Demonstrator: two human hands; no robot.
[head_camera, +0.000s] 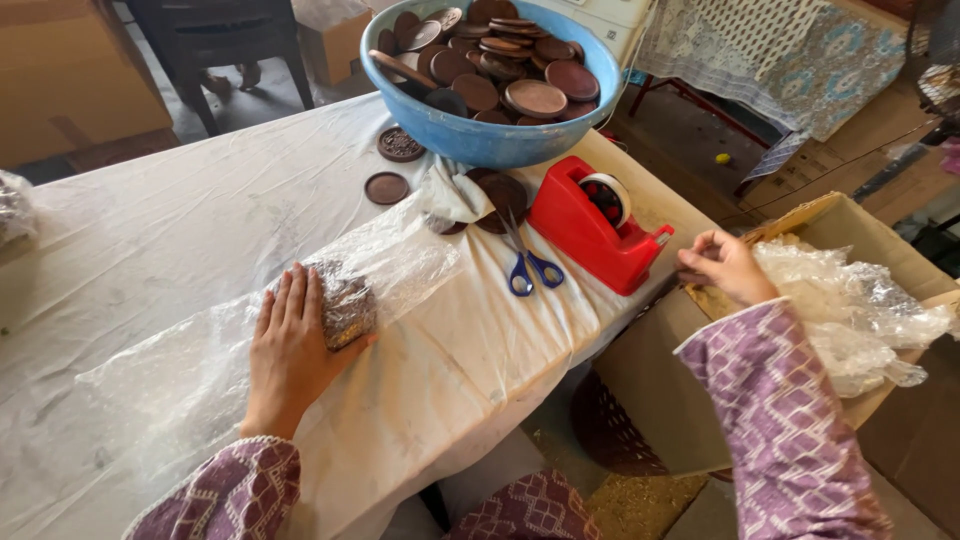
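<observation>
One wrapped bundle (345, 308) lies near the surface's (150, 240) front edge under my left hand (290, 350), fingers pressed flat; my right hand (722, 265) pinches tape at the red dispenser (590, 230). Sealing remains; a blue bowl (480, 140) of wooden discs (535, 97) waits unwrapped.

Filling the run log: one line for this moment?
left hand on wrapped bundle | right hand at tape dispenser | scissors idle

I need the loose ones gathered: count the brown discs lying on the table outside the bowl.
3: carved disc beside the blue bowl, plain disc nearer, larger disc by the scissors. Plastic may hide more.
</observation>
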